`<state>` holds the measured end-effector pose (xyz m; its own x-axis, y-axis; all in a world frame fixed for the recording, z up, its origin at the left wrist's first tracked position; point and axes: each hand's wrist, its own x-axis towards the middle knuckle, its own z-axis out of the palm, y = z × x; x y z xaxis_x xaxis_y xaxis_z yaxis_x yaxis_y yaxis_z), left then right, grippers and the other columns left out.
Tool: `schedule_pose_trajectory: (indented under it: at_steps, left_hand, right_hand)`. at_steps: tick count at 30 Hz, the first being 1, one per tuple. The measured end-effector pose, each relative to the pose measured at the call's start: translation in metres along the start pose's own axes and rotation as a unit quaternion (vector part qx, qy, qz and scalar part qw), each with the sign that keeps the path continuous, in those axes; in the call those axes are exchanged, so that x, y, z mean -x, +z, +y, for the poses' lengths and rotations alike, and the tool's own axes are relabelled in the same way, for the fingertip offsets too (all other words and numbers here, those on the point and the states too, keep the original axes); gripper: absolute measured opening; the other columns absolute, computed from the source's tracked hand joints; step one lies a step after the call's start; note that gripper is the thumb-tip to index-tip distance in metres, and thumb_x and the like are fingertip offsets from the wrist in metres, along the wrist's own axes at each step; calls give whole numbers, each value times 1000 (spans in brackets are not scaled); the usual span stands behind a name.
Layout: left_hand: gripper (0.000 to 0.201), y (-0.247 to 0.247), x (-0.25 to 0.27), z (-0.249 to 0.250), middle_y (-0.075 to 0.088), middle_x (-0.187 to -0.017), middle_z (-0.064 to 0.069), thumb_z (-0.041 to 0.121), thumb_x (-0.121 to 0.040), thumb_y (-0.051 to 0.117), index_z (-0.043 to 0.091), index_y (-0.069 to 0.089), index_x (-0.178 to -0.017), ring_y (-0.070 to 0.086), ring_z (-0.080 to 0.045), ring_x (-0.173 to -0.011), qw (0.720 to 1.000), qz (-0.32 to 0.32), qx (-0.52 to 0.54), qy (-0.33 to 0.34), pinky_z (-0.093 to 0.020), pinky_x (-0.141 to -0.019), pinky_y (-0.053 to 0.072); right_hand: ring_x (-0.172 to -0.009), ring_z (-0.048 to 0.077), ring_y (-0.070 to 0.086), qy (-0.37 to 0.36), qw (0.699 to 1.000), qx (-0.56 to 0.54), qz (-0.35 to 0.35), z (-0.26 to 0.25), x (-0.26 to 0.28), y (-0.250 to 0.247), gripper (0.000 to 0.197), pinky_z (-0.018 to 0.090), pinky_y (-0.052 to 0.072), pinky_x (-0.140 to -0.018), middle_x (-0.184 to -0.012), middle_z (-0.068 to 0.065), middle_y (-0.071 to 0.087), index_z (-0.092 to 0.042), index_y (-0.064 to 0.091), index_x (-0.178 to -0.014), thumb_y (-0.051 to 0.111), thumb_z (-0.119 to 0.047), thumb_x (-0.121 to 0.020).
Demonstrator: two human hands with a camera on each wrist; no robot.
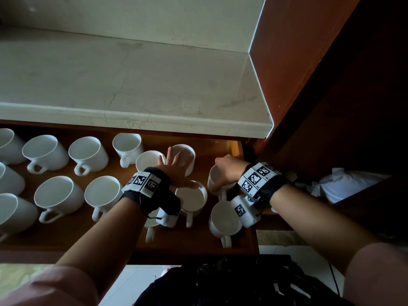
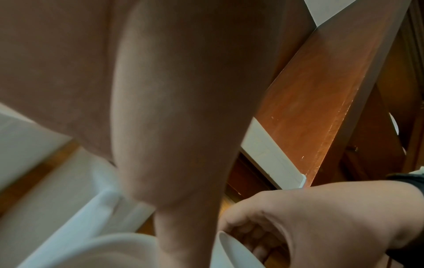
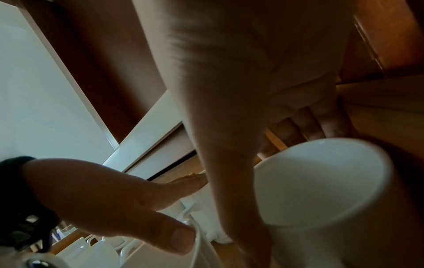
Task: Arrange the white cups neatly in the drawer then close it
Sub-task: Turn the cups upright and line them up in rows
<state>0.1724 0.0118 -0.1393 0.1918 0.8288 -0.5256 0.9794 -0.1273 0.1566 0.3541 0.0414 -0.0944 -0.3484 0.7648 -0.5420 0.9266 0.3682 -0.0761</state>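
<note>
Risk first: crowded white ceramic cups [image 1: 88, 154] in open brown wooden drawer [image 1: 198, 246], below pale stone worktop [image 1: 132, 85]. Right hand [image 1: 227, 168], grip curled round rightmost white cup [image 1: 217, 180], thumb outside. Left hand [image 1: 176, 166], grip spread flat over neighbouring cups, holding nothing. Likely knocks or chipped rims if shifted carelessly. No readable writing; only black-and-white coded wrist tags [image 1: 143, 182].

Open wooden drawer [image 1: 239, 149]: bare floor at back-right corner, beside right hand [image 1: 228, 171]. White ceramic cups [image 1: 88, 154] crowd the rest, narrow gaps between them. Pale stone countertop [image 1: 132, 120] overhangs the back row.
</note>
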Motion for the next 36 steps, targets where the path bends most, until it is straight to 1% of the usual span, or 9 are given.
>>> schedule_pose_trajectory:
  at_steps: [8,12,14,17,20,25,30,33,36]
  left_hand:
    - [103,0,-1,0,-21,-158,-7,75,-79,44,29,-15,-150,-29,-42,-138,1000,-1,0,-2,-63,-111,-7]
    - [103,-1,0,0,-22,-157,-7,75,-79,44,28,-15,-150,-29,-41,-138,1000,-3,3,-1,-63,-111,-8]
    - [103,-2,0,1,-22,-157,-6,74,-79,44,28,-15,-150,-30,-41,-138,1000,-6,3,-3,-63,-110,-9]
    - [103,-3,0,1,-23,-157,-6,74,-80,45,29,-15,-150,-30,-40,-138,1000,-8,6,-2,-62,-111,-8]
    - [103,-2,0,-2,-22,-157,-6,73,-80,47,30,-15,-150,-28,-41,-139,1000,-1,6,3,-62,-111,-6]
    - [101,-8,5,-4,-21,-158,-6,68,-81,50,31,-13,-150,-23,-38,-142,1000,9,26,14,-61,-114,1]
    - [100,-20,18,-5,-21,-158,-5,58,-85,55,27,-13,-151,-22,-29,-144,996,-13,78,44,-57,-116,4]
    - [95,-26,27,-7,-12,-160,-5,51,-88,57,23,-8,-152,-14,-27,-146,993,-8,89,73,-49,-118,6]
    - [78,-33,35,-9,17,-159,-3,44,-89,60,22,18,-152,15,-20,-146,987,44,106,112,-32,-115,18]
  right_hand:
    - [-86,18,54,-5,1000,-1,1,0,1,0,67,24,38,-51,-99,1,52,-12,52,-112,82,-48,-64]
    - [-88,19,54,-1,1000,-5,-3,1,1,1,69,24,38,-53,-107,4,56,-12,51,-114,82,-48,-63]
    - [-95,21,55,3,1000,-6,-12,2,0,1,75,27,43,-61,-115,6,54,-12,48,-121,81,-49,-64]
    - [-113,25,51,6,1000,-8,-17,3,-2,1,87,34,48,-82,-130,8,48,-12,40,-133,77,-54,-67]
    - [-130,27,40,3,1000,-28,-12,1,-2,1,98,39,42,-100,-144,10,37,-10,30,-143,73,-58,-69]
    - [-133,28,36,-2,998,-61,-10,-10,-8,-1,89,44,38,-105,-145,12,35,-10,33,-141,69,-56,-74]
    - [-133,28,36,44,995,-92,-3,-10,-19,5,79,43,39,-104,-145,12,36,-10,36,-140,68,-47,-79]
    - [-136,31,33,83,990,-114,-5,-8,-24,13,78,42,36,-105,-150,14,30,-10,32,-144,63,-48,-84]
    - [-136,32,32,108,983,-151,-17,-7,-27,17,77,43,36,-103,-152,13,26,-12,28,-146,59,-49,-86]
